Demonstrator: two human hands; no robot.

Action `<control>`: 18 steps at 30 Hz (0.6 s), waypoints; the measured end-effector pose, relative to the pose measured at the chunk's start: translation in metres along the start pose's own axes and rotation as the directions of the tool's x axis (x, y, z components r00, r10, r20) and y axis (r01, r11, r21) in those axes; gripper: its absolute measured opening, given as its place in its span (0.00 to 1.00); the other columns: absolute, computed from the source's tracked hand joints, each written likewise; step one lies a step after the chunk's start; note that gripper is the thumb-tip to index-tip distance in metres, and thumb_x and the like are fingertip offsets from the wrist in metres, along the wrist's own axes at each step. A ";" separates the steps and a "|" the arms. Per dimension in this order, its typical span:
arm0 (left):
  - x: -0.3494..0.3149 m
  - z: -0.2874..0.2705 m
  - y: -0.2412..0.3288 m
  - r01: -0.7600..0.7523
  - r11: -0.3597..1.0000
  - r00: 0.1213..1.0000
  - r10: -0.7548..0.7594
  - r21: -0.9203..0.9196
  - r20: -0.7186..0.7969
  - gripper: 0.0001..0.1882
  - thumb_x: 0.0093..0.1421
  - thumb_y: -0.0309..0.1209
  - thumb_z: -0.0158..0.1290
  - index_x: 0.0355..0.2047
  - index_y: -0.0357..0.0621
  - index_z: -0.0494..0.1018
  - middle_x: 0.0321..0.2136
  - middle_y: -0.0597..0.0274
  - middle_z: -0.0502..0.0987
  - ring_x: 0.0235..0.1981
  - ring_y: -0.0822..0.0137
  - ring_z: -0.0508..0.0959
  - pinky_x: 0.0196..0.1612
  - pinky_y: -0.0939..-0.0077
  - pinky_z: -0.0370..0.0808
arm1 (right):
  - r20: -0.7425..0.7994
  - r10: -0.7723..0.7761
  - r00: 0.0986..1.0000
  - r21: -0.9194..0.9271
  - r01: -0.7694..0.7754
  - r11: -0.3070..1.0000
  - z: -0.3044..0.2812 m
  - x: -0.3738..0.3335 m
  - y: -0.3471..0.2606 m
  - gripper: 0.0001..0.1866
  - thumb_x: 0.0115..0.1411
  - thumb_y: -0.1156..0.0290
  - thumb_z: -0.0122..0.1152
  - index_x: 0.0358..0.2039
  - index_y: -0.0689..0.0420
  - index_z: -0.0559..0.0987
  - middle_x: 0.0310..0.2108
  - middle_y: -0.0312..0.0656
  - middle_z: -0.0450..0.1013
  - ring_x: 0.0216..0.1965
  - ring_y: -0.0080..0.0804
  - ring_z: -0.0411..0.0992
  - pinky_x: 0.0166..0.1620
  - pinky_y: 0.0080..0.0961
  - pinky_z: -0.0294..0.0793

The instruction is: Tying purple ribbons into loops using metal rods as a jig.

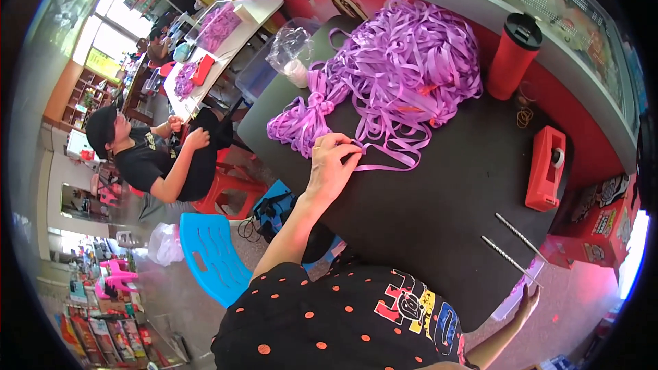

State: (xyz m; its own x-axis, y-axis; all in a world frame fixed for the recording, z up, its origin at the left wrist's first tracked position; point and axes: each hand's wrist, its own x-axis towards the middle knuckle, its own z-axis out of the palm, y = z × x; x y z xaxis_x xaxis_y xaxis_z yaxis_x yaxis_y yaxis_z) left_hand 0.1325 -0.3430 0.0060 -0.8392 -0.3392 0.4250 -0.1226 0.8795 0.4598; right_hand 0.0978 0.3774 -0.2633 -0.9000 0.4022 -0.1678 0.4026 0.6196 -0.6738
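My left hand (334, 164) is closed in a pinch on a purple ribbon (384, 167), which loops across the dark table to its right. A large heap of the same purple ribbon (418, 55) lies just beyond, and a tied bundle of ribbon (301, 123) sits beside my fingers. At the table's right front edge, my right hand (526, 307) is low, its visible fingertips apart and nothing visibly held. Close above it are two thin spiral metal rods (517, 260), one with its lower end beside the fingertips.
A red tumbler (510, 58) with a black lid and a red tape dispenser (546, 168) stand on the right of the dark table (425, 212). At left are a blue stool (214, 257) and a seated person (151, 154) in black. Behind is a white table (257, 10).
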 end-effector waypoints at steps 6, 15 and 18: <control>0.006 -0.008 0.001 -0.042 0.997 0.998 0.040 -0.057 -0.044 0.05 0.50 0.23 0.59 0.29 0.41 0.76 0.35 0.59 0.74 0.42 0.57 0.72 0.47 0.66 0.68 | -0.369 0.173 0.913 0.606 0.095 0.790 -0.037 -0.082 -0.173 0.18 0.62 0.68 0.54 0.52 0.61 0.72 0.50 0.44 0.70 0.51 0.33 0.67 0.57 0.29 0.62; 0.028 -0.053 0.066 0.138 0.792 0.987 -0.058 -0.594 0.151 0.05 0.61 0.23 0.50 0.37 0.36 0.71 0.31 0.60 0.76 0.33 0.71 0.77 0.36 0.78 0.73 | -0.742 -0.233 0.629 0.347 0.658 0.668 -0.065 -0.125 -0.283 0.12 0.63 0.75 0.49 0.44 0.67 0.76 0.42 0.45 0.74 0.45 0.33 0.71 0.52 0.26 0.70; 0.027 -0.069 0.076 0.164 0.662 0.978 -0.012 -0.731 0.208 0.05 0.63 0.23 0.49 0.38 0.37 0.72 0.31 0.63 0.76 0.33 0.74 0.76 0.36 0.80 0.73 | -0.610 -0.409 0.679 0.350 0.694 0.630 -0.064 -0.138 -0.304 0.13 0.63 0.77 0.48 0.44 0.70 0.75 0.42 0.47 0.73 0.46 0.33 0.71 0.51 0.25 0.69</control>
State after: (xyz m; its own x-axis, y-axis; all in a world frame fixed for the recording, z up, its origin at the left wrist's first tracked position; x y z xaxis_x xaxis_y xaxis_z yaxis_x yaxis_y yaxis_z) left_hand 0.1371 -0.3085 0.1064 -0.9296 -0.2728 0.2480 0.1690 0.2828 0.9442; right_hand 0.1107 0.1769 0.0106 -0.6736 0.4307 0.6007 -0.4292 0.4337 -0.7923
